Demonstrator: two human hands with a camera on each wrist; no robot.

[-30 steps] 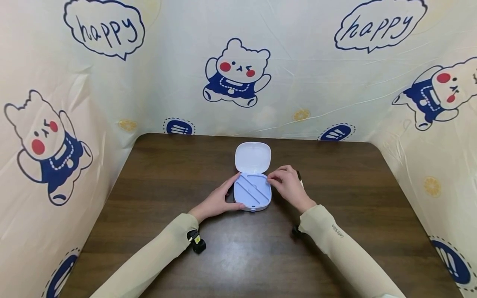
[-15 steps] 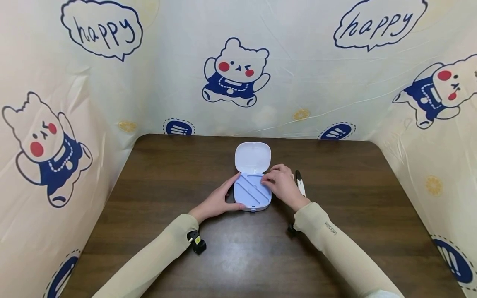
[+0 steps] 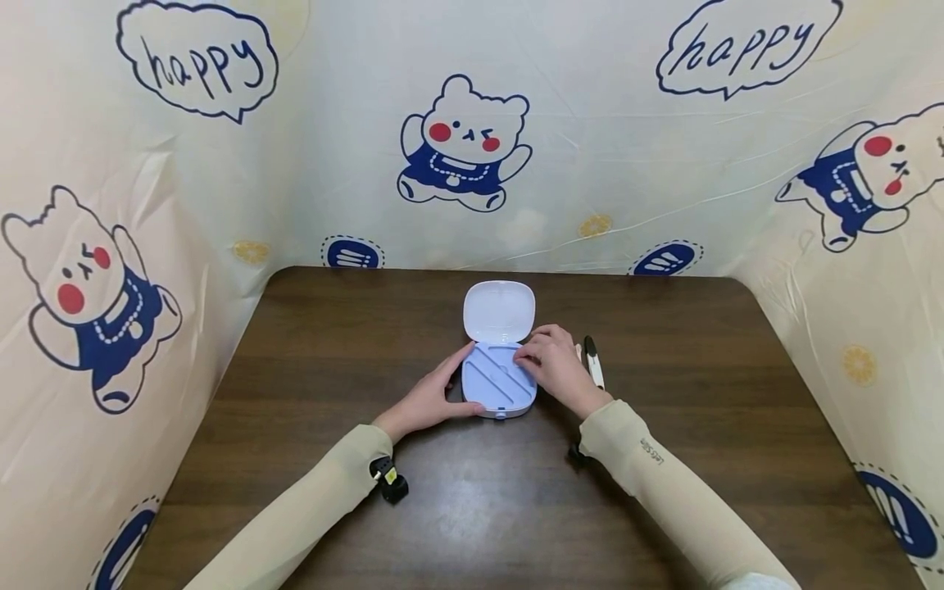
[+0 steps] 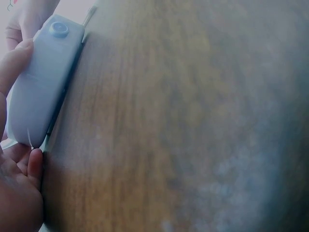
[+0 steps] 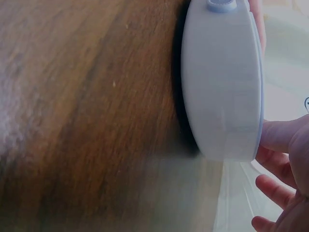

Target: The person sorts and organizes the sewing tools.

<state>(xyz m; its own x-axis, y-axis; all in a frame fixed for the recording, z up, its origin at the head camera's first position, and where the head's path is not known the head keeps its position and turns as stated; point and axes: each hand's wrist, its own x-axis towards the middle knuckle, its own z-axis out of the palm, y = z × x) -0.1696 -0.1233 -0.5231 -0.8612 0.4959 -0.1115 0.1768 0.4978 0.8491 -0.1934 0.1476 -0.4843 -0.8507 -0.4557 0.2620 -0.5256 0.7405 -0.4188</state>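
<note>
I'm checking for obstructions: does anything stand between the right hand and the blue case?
Nothing visible does: the right hand reaches over the blue case from the right, and the open lid is at the far side.

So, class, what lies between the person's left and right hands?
The divided base of the open pale-blue case lies between the left hand and the right hand; the head view shows this.

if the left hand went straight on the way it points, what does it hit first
The pale blue box: the left hand already grips it, so pushing on would likely press into its side first, though how much gap remains before the palm is hard to judge.
</note>
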